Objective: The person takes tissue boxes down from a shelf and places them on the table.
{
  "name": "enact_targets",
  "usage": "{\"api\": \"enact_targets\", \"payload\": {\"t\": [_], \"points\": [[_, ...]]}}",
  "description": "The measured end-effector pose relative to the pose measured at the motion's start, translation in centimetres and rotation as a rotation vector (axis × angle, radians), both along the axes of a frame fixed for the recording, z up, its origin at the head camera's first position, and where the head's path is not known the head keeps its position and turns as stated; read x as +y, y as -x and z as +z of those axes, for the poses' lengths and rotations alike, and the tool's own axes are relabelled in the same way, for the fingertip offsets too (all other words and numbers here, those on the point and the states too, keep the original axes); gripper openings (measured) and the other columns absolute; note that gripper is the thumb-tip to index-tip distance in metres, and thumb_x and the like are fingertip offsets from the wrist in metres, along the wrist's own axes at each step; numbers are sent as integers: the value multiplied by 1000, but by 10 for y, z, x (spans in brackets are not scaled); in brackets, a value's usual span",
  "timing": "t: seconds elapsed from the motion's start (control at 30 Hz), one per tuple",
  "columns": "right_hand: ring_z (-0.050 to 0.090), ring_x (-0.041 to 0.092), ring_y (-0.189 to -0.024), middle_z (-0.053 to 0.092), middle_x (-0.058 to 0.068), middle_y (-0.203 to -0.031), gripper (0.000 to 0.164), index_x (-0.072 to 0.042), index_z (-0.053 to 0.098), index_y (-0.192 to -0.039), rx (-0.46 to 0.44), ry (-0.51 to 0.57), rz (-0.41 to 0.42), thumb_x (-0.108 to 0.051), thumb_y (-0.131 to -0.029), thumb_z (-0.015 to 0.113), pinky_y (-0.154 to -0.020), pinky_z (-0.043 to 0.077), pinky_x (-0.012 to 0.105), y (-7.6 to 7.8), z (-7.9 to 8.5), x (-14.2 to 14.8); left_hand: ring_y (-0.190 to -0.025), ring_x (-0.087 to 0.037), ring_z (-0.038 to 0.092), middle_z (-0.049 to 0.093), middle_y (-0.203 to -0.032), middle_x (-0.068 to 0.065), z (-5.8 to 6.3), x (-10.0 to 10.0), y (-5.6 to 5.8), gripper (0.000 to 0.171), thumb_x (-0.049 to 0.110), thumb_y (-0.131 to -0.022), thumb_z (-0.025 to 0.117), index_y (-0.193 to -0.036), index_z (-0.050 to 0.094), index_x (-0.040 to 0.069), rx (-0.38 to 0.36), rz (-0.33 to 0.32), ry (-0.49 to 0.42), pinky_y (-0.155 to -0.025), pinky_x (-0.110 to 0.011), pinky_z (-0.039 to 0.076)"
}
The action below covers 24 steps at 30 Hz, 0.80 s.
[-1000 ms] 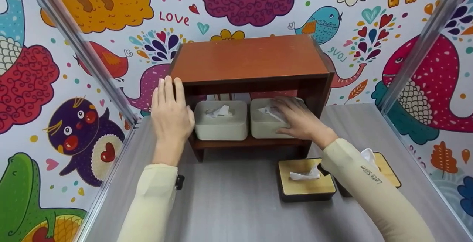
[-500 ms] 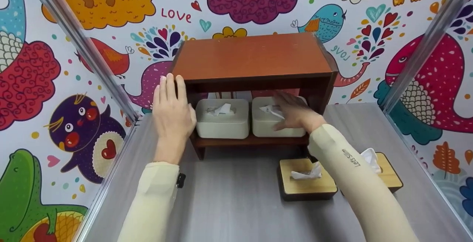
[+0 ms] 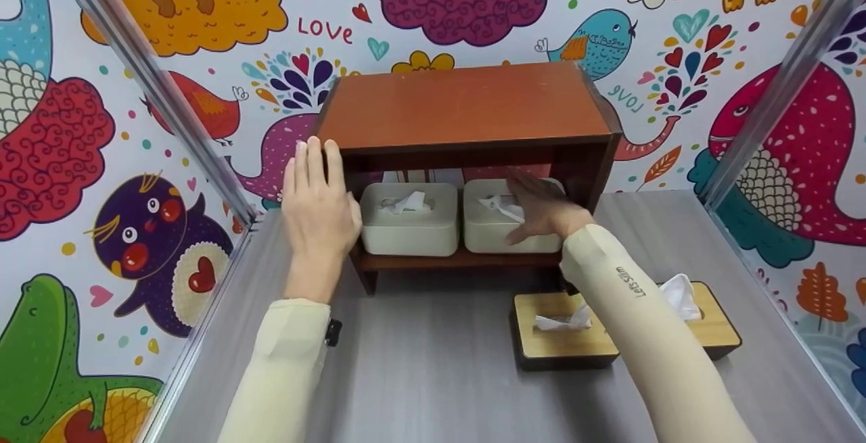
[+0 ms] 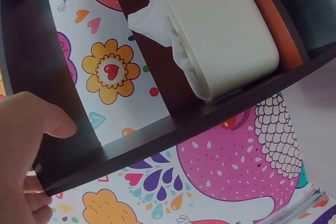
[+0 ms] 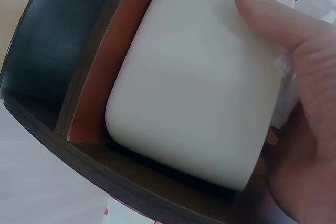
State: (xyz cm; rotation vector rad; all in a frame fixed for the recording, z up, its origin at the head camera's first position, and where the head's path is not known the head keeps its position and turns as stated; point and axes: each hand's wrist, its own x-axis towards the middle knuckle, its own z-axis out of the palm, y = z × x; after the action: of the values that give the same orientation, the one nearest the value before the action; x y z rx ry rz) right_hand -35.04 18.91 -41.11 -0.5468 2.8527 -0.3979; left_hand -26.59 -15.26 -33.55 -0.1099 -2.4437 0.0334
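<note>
Two cream tissue boxes stand side by side in a brown wooden shelf (image 3: pixel 467 105). My left hand (image 3: pixel 321 220) rests along the shelf's left end with its fingers straight, the thumb at the front edge. Beside it is the left tissue box (image 3: pixel 410 237), a white tissue poking from its top. My right hand (image 3: pixel 541 210) grips the right tissue box (image 3: pixel 484 233). Its thumb (image 5: pixel 262 11) lies on the front face in the right wrist view, while the fingers reach over the top toward the back, partly hidden. A tissue (image 3: pixel 504 206) sticks out near that palm.
Two tissue boxes with bamboo lids, the nearer one (image 3: pixel 561 345) and the farther one (image 3: pixel 717 321), stand on the grey table (image 3: pixel 419 368) at front right. My right forearm passes over them. Printed walls with metal corner posts (image 3: pixel 155 91) enclose the table.
My right hand has shifted slightly on the right cream box, and its forearm has swung left. The left hand stays at the shelf's end. The boxes keep their places in the shelf.
</note>
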Motion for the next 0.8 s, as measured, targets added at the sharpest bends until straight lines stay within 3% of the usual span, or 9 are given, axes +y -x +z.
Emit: {"api": "enact_targets", "payload": {"t": [0.3, 0.8], "points": [[0, 36, -153, 2, 13, -166, 119, -10, 9, -157, 13, -68, -17, -53, -72, 80, -122, 8, 58, 1, 3, -3, -145, -37, 32, 36, -154, -21, -1, -1, 0, 67, 20, -89, 57, -149, 32, 3, 7, 0, 6, -123, -44, 23], [3, 37, -152, 8, 17, -164, 120, -6, 13, -156, 27, -10, -27, -50, -70, 83, -124, 10, 52, 1, -3, -6, -146, -36, 31, 36, -154, -21, 0, -1, -1, 68, 21, -89, 59, -149, 32, 3, -4, 1, 2, -123, -44, 23]]}}
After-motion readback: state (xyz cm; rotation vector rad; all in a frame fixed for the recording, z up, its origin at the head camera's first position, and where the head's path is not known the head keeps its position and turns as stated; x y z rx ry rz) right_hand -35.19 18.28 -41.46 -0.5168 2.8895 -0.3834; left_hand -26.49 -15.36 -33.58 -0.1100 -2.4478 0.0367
